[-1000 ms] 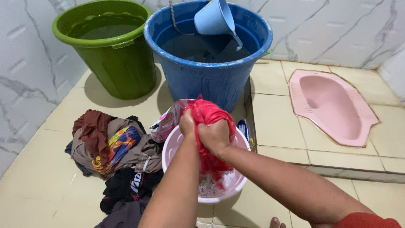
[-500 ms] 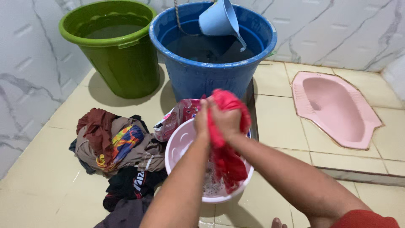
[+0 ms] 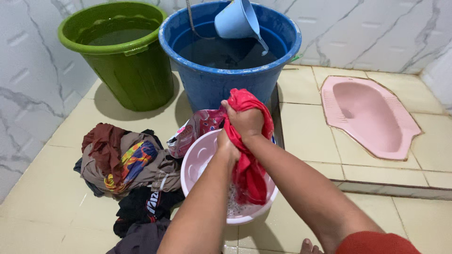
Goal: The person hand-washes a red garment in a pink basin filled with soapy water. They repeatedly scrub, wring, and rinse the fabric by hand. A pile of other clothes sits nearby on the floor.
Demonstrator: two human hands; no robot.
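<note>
Far to the left of the hands and beyond them stands a green bucket holding water, against the marbled wall. Nearer, still left of the hands, a heap of clothes lies on the tiled floor, brown, patterned and dark pieces jumbled together. Just left of the hands, a crumpled pink sachet leans against the rim of a pale pink basin.

The left hand sits low over the basin, fingers closed round a red cloth, just below the right hand and touching it. The right hand is clenched in a fist on the upper bunch of the same cloth, which bulges out above the knuckles. The cloth hangs from both hands down into the basin, where its lower end meets soapy water.

Directly beyond the hands stands a blue bucket of water, a light blue scoop resting tilted inside it. Well to the right of the hands, a pink squat toilet is set into a raised tiled step.
</note>
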